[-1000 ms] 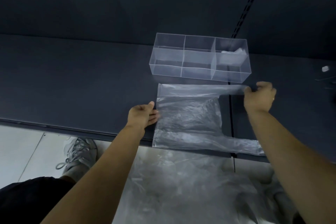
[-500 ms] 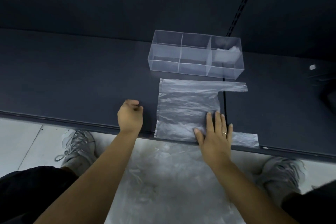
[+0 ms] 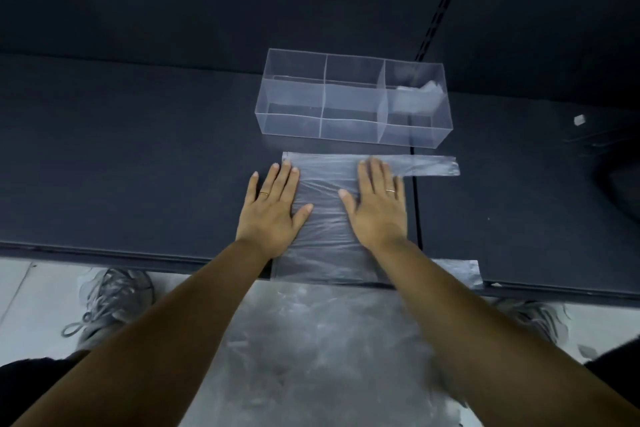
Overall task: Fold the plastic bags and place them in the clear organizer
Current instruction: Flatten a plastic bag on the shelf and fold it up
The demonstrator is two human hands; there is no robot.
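Okay, left grip [image 3: 273, 208] and right grip [image 3: 379, 204] both flat, fingers straight, holding nothing, pressing plastic bag [image 3: 325, 229] onto desk [image 3: 138, 166], likely smoothing it pre-fold. Bag lies just before clear organizer [image 3: 349, 130], handy for drop-in.

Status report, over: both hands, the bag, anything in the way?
Left hand, right hand open, pressing flat on plastic bag. Bag spread, not yet folded, near clear organizer. Nothing in the way.

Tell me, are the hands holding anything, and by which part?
Nothing is gripped. The left hand and right hand lie flat with straight fingers, pressing the crinkly clear plastic bag onto the dark table, one on each side of it.
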